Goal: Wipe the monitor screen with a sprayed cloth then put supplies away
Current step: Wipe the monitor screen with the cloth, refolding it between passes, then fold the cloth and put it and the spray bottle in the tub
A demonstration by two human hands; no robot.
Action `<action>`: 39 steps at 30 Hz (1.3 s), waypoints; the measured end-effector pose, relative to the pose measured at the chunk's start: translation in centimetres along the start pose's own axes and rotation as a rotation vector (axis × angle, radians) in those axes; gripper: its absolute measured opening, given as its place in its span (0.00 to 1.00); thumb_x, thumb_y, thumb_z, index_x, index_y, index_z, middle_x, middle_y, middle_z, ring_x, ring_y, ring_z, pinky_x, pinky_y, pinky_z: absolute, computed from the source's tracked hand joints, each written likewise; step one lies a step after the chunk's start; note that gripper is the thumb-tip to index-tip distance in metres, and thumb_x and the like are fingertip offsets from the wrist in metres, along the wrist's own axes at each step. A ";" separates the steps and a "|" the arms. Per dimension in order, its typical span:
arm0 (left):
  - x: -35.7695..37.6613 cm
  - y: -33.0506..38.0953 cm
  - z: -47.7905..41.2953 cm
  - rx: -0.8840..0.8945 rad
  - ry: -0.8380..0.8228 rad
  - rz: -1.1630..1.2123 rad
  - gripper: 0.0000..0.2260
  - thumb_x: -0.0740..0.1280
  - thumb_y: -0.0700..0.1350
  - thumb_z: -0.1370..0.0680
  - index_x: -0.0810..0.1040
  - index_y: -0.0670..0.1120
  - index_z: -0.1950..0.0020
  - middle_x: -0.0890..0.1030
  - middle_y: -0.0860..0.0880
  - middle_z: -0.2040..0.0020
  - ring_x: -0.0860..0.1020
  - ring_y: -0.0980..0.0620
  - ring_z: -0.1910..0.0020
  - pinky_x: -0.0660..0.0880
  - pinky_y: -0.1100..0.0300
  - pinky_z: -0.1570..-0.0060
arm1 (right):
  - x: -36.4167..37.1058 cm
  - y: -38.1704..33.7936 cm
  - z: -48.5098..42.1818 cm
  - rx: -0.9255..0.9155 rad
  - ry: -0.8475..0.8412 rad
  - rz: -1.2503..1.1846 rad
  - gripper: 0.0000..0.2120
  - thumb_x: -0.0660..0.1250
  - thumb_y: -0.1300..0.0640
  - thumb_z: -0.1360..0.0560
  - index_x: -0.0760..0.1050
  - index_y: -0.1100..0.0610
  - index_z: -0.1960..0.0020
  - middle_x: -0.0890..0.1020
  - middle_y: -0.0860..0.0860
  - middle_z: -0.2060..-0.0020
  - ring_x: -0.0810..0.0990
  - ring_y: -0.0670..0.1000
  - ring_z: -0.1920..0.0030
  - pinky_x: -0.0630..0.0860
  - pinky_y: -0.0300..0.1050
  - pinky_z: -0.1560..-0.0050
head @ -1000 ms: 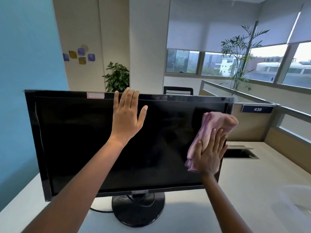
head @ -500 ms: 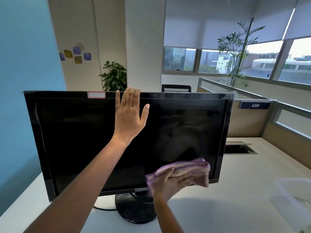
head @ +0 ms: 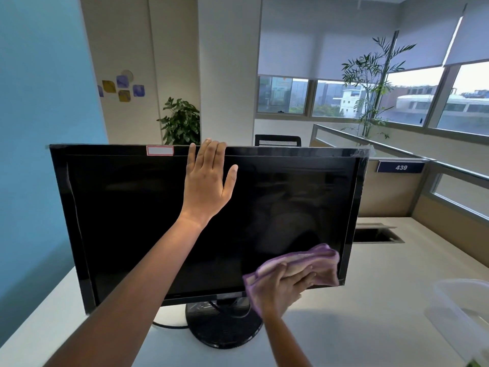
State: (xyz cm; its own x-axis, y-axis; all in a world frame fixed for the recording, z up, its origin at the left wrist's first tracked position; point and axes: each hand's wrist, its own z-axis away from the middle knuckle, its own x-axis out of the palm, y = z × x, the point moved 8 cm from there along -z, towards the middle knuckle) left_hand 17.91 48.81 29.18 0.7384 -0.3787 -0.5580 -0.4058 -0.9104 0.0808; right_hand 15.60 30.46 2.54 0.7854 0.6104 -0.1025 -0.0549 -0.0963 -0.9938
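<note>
At the lower right corner of the monitor [head: 209,221] I have my right hand [head: 284,290] pressing the pink cloth [head: 304,266] against the glass, its fingers [head: 301,283] curled round the bunched fabric so the cloth lies partly over the bottom bezel. My left hand [head: 207,181] is flat and spread on the upper middle of the screen, its fingertips over the top edge and holding nothing, which I take as bracing the monitor on its stand [head: 225,329] on the counter [head: 370,313].

I judge the wiping step is well under way, with the putting away not yet begun. The next move, as I read it, calls for drawing the cloth leftward along the bottom strip while the brace stays firm, since the left half looks untouched from here.

Against the earliest frame, the cloth has come down from the upper right edge to the lower right corner; over the last half second it has barely shifted, edging slightly right. The left hand has kept its place. A clear bin [head: 463,308] sits at the counter's right edge.
</note>
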 end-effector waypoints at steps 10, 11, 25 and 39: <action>0.0 0.3 0.4 -0.042 -0.013 0.052 0.24 0.54 0.51 0.20 0.59 0.40 0.28 0.63 0.41 0.27 0.55 0.44 0.25 0.44 0.50 0.26 | -5.4 0.6 -4.5 -0.024 0.006 -0.145 0.25 0.54 0.61 0.21 0.53 0.58 0.25 0.57 0.58 0.26 0.58 0.59 0.27 0.56 0.53 0.28; 0.0 0.6 0.7 -0.050 -0.012 0.067 0.24 0.55 0.50 0.20 0.58 0.40 0.27 0.61 0.41 0.26 0.54 0.45 0.24 0.44 0.50 0.26 | -5.9 0.6 -4.3 -0.028 -0.003 -0.153 0.24 0.55 0.63 0.21 0.55 0.59 0.26 0.59 0.60 0.27 0.60 0.60 0.28 0.57 0.53 0.29; 11.0 15.1 15.8 -0.420 -0.864 0.852 0.27 0.62 0.61 0.26 0.64 0.51 0.31 0.76 0.48 0.38 0.75 0.50 0.40 0.73 0.52 0.37 | -9.5 -2.0 2.3 -0.538 -0.335 0.166 0.29 0.64 0.62 0.24 0.57 0.57 0.27 0.64 0.57 0.28 0.65 0.54 0.30 0.68 0.57 0.31; 12.0 19.2 16.2 -0.495 -0.893 1.306 0.07 0.61 0.45 0.22 0.78 0.55 0.52 0.82 0.51 0.55 0.82 0.55 0.54 0.77 0.67 0.55 | -17.7 -9.7 -3.1 -0.795 -0.340 0.293 0.20 0.59 0.49 0.24 0.69 0.53 0.34 0.69 0.43 0.38 0.67 0.42 0.37 0.67 0.42 0.36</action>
State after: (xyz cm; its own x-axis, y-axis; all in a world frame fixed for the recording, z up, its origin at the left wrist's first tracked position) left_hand 10.29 29.53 10.67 -0.5333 -0.8306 -0.1603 -0.1345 -0.1038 0.9855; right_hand 4.09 18.16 14.11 0.5761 0.6627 -0.4784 0.3160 -0.7204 -0.6174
